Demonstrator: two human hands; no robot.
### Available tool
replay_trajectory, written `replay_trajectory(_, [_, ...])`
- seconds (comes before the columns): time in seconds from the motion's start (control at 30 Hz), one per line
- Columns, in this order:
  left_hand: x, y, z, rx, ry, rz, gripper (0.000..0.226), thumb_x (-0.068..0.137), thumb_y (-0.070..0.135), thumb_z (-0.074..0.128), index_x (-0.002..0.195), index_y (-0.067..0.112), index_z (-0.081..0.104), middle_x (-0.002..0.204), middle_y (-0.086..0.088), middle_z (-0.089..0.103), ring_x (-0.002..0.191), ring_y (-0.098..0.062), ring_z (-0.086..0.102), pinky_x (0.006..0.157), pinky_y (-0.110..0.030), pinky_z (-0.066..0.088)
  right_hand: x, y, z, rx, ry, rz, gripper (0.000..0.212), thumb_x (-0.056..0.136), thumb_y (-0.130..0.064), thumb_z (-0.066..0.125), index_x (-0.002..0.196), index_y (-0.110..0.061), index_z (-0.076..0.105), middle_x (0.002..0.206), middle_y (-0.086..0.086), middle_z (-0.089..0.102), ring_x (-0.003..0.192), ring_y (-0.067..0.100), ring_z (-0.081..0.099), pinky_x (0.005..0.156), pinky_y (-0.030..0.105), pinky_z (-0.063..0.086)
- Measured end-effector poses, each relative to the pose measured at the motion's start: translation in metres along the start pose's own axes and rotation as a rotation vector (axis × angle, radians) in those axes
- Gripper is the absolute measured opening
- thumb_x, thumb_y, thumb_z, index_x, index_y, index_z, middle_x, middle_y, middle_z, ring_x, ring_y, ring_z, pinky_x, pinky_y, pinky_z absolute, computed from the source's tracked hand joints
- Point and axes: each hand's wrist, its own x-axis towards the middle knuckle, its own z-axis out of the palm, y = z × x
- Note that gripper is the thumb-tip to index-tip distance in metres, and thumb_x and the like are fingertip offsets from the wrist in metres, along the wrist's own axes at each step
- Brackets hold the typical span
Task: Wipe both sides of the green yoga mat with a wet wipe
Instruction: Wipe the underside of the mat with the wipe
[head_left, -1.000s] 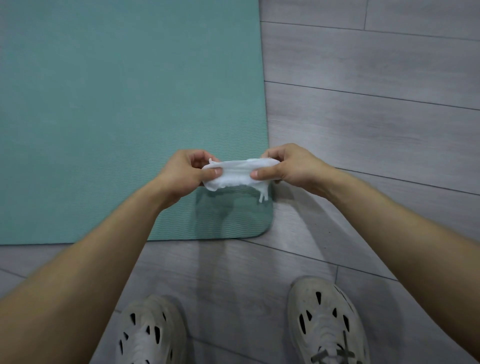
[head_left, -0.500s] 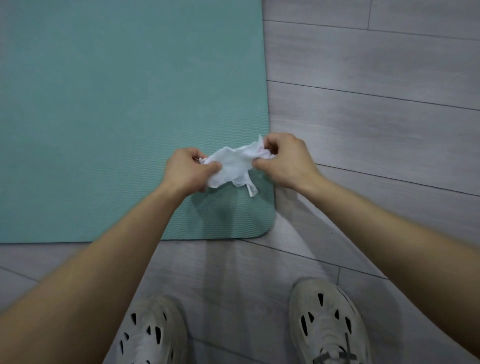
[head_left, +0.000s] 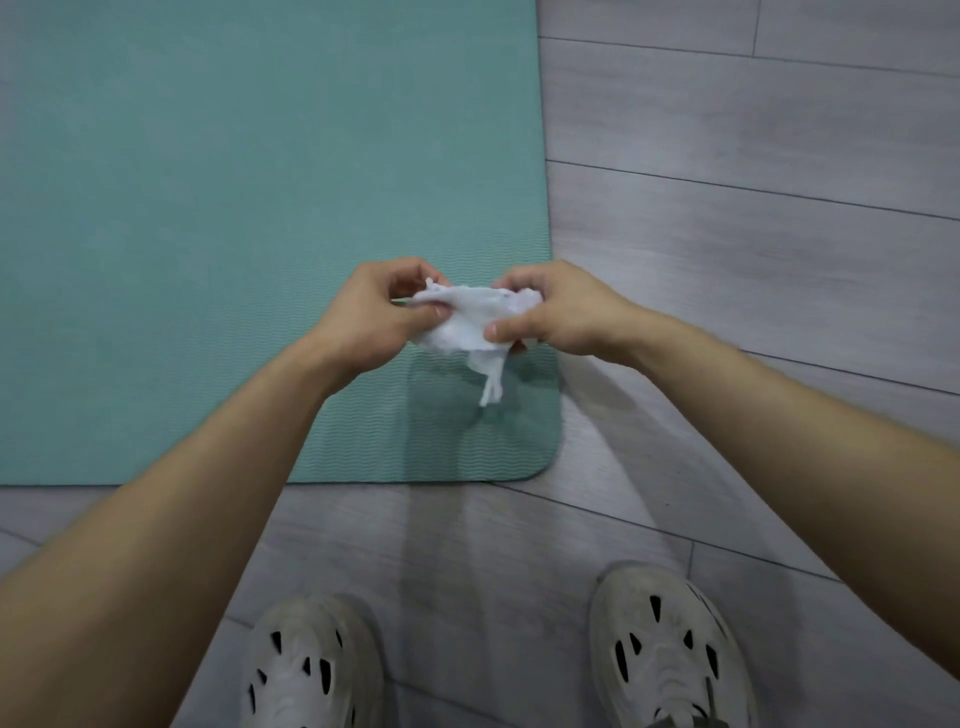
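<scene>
My left hand (head_left: 369, 317) and right hand (head_left: 561, 312) are close together in the air, each pinching one end of the wipe (head_left: 467, 325) between thumb and fingers. The wipe is bunched into a wrinkled wad between them, with a thin tail hanging toward 6 o'clock. It hangs over the near right corner of the mat (head_left: 234, 208) without touching it. The mat lies flat on the grey plank floor (head_left: 727, 218), filling the view from 9 to 12 o'clock, its rounded corner at about 5 o'clock from my hands. I judge I'm opening the wipe out and no wiping of this corner is under way. If I tug the ends apart too hard, the thin wet sheet may tear, most likely at that stringy tail. If I wipe with it wadded like this, it will touch only a small patch and leave streaks. Pushing hard near the corner could curl the edge up or make the mat slide on the smooth planks. My shoes (head_left: 311, 665) stand at 6 o'clock just off the mat's end; a step forward would put dirt on it. I see no wipe packet, bin or bucket, so I can't tell where a fresh or used wipe would go.
</scene>
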Motion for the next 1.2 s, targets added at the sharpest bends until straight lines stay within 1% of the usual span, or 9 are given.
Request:
replay_trajectory(0.17, [0.001, -0.005, -0.001, 0.03, 0.192, -0.068, 0.011, 0.092, 0.006, 0.078, 0.099, 0.008, 0.07, 0.096, -0.013, 0.077, 0.083, -0.035, 0.076, 0.073, -0.051, 0.066, -0.006, 0.014, 0.004, 0.339, 0.152, 0.152, 0.029, 0.084, -0.001, 0.086, 0.105, 0.008, 0.069, 0.088, 0.019, 0.077, 0.07, 0.024, 0.075, 0.063, 0.036, 0.063])
replay_trajectory(0.3, [-0.004, 0.0, 0.017, 0.052, 0.278, -0.088, 0.018, 0.085, 0.01, 0.084, 0.089, 0.013, 0.067, 0.085, -0.008, 0.075, 0.072, -0.03, 0.076, 0.065, -0.048, 0.066, -0.006, 0.013, 0.019, 0.168, 0.349, 0.136, 0.023, 0.083, 0.0, 0.085, 0.094, -0.001, 0.066, 0.087, 0.015, 0.075, 0.063, 0.028, 0.077, 0.063, 0.045, 0.065])
replay_trajectory(0.43, [-0.005, 0.013, 0.028, -0.103, 0.076, -0.1, 0.025, 0.081, 0.006, 0.089, 0.099, 0.01, 0.072, 0.095, -0.009, 0.08, 0.09, -0.024, 0.078, 0.088, -0.044, 0.065, 0.0, -0.004, 0.027, -0.092, 0.403, -0.045, 0.021, 0.079, -0.015, 0.084, 0.093, -0.018, 0.07, 0.088, -0.006, 0.072, 0.074, 0.007, 0.066, 0.066, 0.023, 0.051])
replay_trajectory(0.57, [-0.007, 0.018, 0.019, -0.137, -0.203, -0.078, 0.045, 0.086, -0.019, 0.065, 0.112, 0.016, 0.076, 0.111, -0.004, 0.08, 0.108, -0.017, 0.074, 0.101, -0.034, 0.057, 0.0, -0.007, 0.027, 0.191, 0.239, -0.027, 0.029, 0.07, -0.029, 0.078, 0.098, -0.021, 0.076, 0.094, -0.004, 0.079, 0.091, 0.015, 0.073, 0.085, 0.035, 0.059])
replay_trajectory(0.67, [-0.004, 0.013, 0.009, -0.151, -0.212, -0.14, 0.054, 0.087, -0.026, 0.055, 0.112, 0.018, 0.076, 0.117, -0.008, 0.079, 0.114, -0.021, 0.073, 0.106, -0.04, 0.057, 0.01, 0.006, 0.026, 0.064, 0.278, -0.014, 0.011, 0.081, -0.017, 0.079, 0.092, -0.02, 0.078, 0.089, -0.004, 0.078, 0.082, 0.012, 0.07, 0.08, 0.036, 0.058])
replay_trajectory(0.8, [0.008, -0.003, -0.008, 0.431, 0.021, -0.072, 0.048, 0.087, 0.011, 0.079, 0.132, 0.023, 0.069, 0.126, 0.0, 0.069, 0.118, -0.018, 0.067, 0.109, -0.038, 0.052, 0.042, -0.006, -0.001, -0.274, 0.618, -0.227, 0.01, 0.095, -0.015, 0.061, 0.092, -0.015, 0.071, 0.085, 0.003, 0.072, 0.074, 0.017, 0.06, 0.065, 0.033, 0.042])
replay_trajectory(0.87, [0.016, -0.012, -0.023, 0.72, 0.014, -0.069, 0.096, 0.072, 0.041, 0.094, 0.155, 0.03, 0.047, 0.152, -0.008, 0.048, 0.141, -0.027, 0.048, 0.118, -0.043, 0.042, 0.064, -0.011, -0.015, -0.458, 0.697, -0.437, 0.022, 0.098, -0.011, 0.051, 0.11, -0.011, 0.07, 0.104, 0.006, 0.073, 0.091, 0.024, 0.064, 0.076, 0.035, 0.048])
replay_trajectory(0.97, [0.028, -0.026, -0.047, 1.015, -0.132, -0.189, 0.153, 0.048, 0.068, 0.097, 0.166, 0.043, 0.003, 0.175, -0.009, 0.002, 0.161, -0.035, 0.009, 0.125, -0.061, 0.027, 0.094, 0.015, -0.014, -0.804, 0.346, -0.488, 0.054, 0.097, -0.01, 0.036, 0.146, -0.011, 0.059, 0.156, 0.012, 0.052, 0.146, 0.03, 0.046, 0.121, 0.043, 0.038])
replay_trajectory(1.2, [0.035, -0.039, -0.058, 1.16, -0.266, -0.206, 0.164, 0.047, 0.076, 0.093, 0.164, 0.043, -0.018, 0.175, -0.012, -0.013, 0.161, -0.043, 0.005, 0.126, -0.058, 0.029, 0.079, 0.047, 0.042, -0.829, 0.187, -0.551, 0.056, 0.106, -0.005, 0.039, 0.161, -0.007, 0.037, 0.17, 0.013, 0.031, 0.16, 0.027, 0.021, 0.133, 0.043, 0.011])
